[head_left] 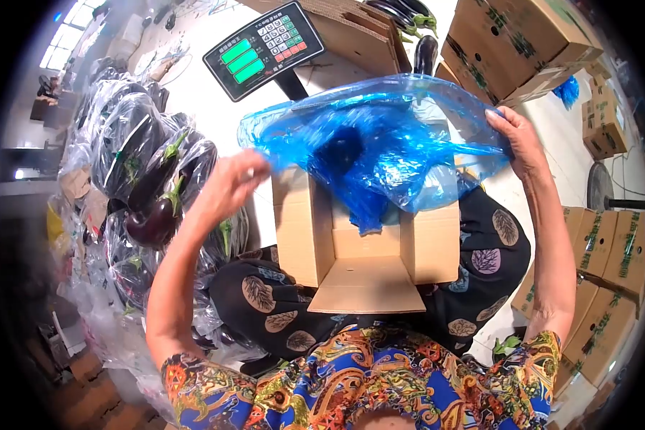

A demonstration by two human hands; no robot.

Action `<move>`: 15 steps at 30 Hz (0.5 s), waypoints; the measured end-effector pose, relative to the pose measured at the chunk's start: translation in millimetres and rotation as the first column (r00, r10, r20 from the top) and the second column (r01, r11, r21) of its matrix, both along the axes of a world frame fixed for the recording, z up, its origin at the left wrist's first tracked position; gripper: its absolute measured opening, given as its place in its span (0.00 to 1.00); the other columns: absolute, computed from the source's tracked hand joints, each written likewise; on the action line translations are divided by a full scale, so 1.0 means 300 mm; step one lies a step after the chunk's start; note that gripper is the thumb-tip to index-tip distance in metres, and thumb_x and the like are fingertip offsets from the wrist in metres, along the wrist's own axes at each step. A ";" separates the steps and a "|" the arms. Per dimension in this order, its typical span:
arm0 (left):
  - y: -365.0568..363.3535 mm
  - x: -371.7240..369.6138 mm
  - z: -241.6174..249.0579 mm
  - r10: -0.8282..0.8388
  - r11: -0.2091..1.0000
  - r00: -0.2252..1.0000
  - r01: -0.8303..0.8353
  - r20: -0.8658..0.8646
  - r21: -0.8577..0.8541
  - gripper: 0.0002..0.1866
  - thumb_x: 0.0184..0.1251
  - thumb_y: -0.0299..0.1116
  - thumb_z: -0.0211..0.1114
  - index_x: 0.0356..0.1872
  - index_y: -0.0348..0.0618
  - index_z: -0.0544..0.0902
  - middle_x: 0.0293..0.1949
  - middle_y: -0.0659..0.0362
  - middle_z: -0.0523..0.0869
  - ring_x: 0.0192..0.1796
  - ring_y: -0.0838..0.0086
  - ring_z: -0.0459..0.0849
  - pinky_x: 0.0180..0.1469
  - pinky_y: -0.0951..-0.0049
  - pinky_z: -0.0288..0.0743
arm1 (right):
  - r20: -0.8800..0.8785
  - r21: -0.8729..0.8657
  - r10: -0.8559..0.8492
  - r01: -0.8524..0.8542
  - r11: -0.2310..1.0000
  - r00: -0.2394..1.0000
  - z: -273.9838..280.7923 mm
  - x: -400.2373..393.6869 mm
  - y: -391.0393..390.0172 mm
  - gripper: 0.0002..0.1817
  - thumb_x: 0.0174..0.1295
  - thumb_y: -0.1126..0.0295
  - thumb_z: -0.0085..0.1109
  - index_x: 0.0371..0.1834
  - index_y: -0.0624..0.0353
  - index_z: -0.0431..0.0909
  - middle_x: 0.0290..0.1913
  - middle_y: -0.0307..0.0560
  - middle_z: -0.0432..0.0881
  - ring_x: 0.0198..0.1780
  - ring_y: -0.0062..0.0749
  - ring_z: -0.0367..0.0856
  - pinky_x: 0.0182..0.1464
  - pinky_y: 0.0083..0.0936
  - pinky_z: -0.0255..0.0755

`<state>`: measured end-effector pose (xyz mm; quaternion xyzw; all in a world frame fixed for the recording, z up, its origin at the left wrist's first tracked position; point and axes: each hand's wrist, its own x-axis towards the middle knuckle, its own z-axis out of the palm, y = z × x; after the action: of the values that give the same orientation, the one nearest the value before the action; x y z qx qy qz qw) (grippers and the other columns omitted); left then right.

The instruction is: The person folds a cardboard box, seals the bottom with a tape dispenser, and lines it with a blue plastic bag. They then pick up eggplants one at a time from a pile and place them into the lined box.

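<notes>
A thin blue plastic bag (408,154) is spread above an open cardboard box (294,236), and part of it hangs down into the box. The box stands between my legs with its flaps folded outward. At the bag's left edge is my left hand (238,179), its fingers curled in and somewhat blurred; the bag's edge meets the fingertips. My right hand (517,140) pinches the bag's right edge between thumb and fingers, holding it up and stretched. Inside the box, the visible part of the bottom is bare cardboard.
Bagged eggplants (154,215) are heaped on the left. A scale display (263,50) with lit green panels stands beyond the box. Flattened cardboard (358,32) and eggplants (426,54) lie at the top. Closed cartons (512,43) stand upper right, more cartons (595,301) lower right.
</notes>
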<state>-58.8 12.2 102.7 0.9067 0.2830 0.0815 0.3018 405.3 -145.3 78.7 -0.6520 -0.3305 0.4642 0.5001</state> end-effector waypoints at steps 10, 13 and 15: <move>0.065 -0.104 -0.008 0.540 0.727 0.841 -0.453 0.023 -0.516 0.13 0.67 0.41 0.63 0.34 0.40 0.83 0.29 0.63 0.83 0.29 0.82 0.77 0.37 0.80 0.71 | -0.151 0.004 0.050 -0.050 0.999 0.987 -0.105 0.036 0.038 0.10 0.67 0.62 0.61 0.37 0.57 0.79 0.31 0.30 0.76 0.33 0.12 0.70 0.37 0.11 0.63; 0.148 0.001 -0.044 0.788 0.605 0.554 -0.622 0.268 -0.496 0.28 0.64 0.50 0.64 0.55 0.36 0.77 0.49 0.52 0.81 0.51 0.70 0.79 0.51 0.71 0.73 | -0.125 0.000 0.031 -0.031 1.000 0.992 -0.094 0.024 0.031 0.11 0.67 0.61 0.60 0.37 0.57 0.79 0.32 0.31 0.77 0.33 0.12 0.71 0.38 0.12 0.65; 0.225 0.034 -0.107 0.686 0.722 0.669 -0.579 0.285 -0.379 0.36 0.63 0.53 0.65 0.63 0.36 0.71 0.58 0.47 0.76 0.61 0.64 0.75 0.59 0.66 0.70 | -0.128 0.015 0.021 -0.019 1.000 0.992 -0.091 0.014 0.038 0.11 0.68 0.61 0.59 0.38 0.57 0.79 0.32 0.31 0.77 0.34 0.13 0.72 0.39 0.12 0.66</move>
<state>-48.5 79.8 70.5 0.6652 0.5211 0.3306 0.4203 409.5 -133.9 51.5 -0.6141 -0.3074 0.5079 0.5200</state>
